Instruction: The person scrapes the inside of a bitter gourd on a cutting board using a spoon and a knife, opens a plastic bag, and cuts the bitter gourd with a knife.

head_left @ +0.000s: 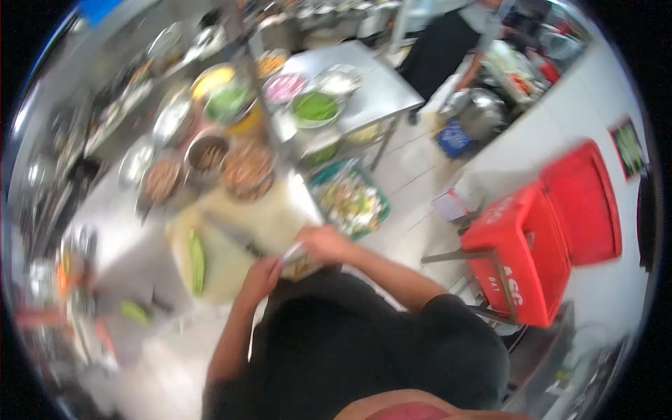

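Note:
In front of my body, my left hand (pixel 262 277) and my right hand (pixel 323 245) are both closed, close together over the near edge of a pale cutting board (pixel 231 280). A small whitish thing (pixel 290 252) is pinched between them; blur hides its kind. Just beyond my left hand, a dark handle-like shape (pixel 253 249) lies on the board, with a greyish blade-like streak leading away from it. A long light-green vegetable piece (pixel 197 262) rests on the board's left part. Another green piece (pixel 134 312) lies on the metal table to the left.
Bowls of meat (pixel 248 168) and several metal bowls stand behind the board. A green crate (pixel 360 227) of scraps sits right of it. Farther back, a steel table (pixel 371 77) bears bowls of cut vegetables. A red chair (pixel 521 245) stands right; a person in a dark apron (pixel 441 52) is behind.

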The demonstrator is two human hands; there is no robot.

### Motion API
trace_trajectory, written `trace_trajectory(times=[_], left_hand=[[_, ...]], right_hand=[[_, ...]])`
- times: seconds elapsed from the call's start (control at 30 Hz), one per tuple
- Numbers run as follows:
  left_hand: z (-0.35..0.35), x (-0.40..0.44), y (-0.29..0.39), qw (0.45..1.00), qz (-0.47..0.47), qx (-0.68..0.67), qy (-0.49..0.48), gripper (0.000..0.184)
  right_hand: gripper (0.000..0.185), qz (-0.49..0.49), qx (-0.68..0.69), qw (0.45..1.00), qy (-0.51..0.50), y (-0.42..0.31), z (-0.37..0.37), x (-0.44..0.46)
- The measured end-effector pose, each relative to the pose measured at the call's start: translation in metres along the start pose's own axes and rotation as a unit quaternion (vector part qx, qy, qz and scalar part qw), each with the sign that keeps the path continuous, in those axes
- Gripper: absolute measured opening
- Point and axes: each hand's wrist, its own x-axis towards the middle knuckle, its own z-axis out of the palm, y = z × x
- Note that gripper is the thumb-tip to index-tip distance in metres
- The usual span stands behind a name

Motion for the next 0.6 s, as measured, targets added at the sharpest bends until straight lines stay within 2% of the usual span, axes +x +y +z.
trace_trajectory(times=[0.03, 0.1, 0.17, 0.23, 0.27, 0.33, 0.43, 0.5, 0.57, 0.6], left_hand=[[0.001, -0.001, -0.005, 1.000, 0.001, 0.015, -0.018, 0.023], [0.003, 0.000, -0.011, 0.997, 0.014, 0.080, 0.005, 0.022], [0.004, 0.001, -0.019, 0.990, 0.043, 0.126, 0.041, 0.017], [-0.008, -0.003, -0.010, 0.988, 0.050, 0.120, 0.085, 0.007], [-0.011, -0.005, -0.010, 0.982, 0.069, 0.135, 0.116, 0.004], [-0.014, -0.006, -0.013, 0.963, 0.087, 0.161, 0.198, 0.008], [-0.024, -0.007, -0.013, 0.941, 0.075, 0.200, 0.262, 0.015], [-0.029, -0.003, -0.010, 0.921, 0.060, 0.203, 0.326, 0.016], [-0.028, 0.005, -0.005, 0.918, 0.052, 0.073, 0.387, 0.016], [-0.026, 0.008, -0.001, 0.908, 0.049, 0.007, 0.416, 0.015]], right_hand=[[0.012, -0.013, -0.075, 0.997, -0.006, -0.007, -0.006, 0.000], [0.012, 0.028, -0.115, 0.993, -0.015, -0.017, -0.011, 0.002], [0.011, -0.008, -0.091, 0.994, 0.055, -0.018, -0.011, 0.002], [0.010, -0.033, -0.013, 0.999, -0.011, -0.012, -0.013, 0.003], [0.012, 0.020, 0.116, 0.991, -0.065, -0.018, -0.016, 0.002], [0.017, 0.137, 0.353, 0.912, -0.161, -0.035, -0.024, -0.001], [0.031, 0.103, 0.508, 0.840, -0.159, -0.051, -0.017, -0.006], [0.032, 0.115, 0.547, 0.813, -0.160, -0.068, -0.011, -0.004], [0.031, 0.118, 0.584, 0.781, -0.187, -0.072, 0.001, 0.001], [0.025, 0.121, 0.613, 0.753, -0.208, -0.063, 0.012, 0.005]])
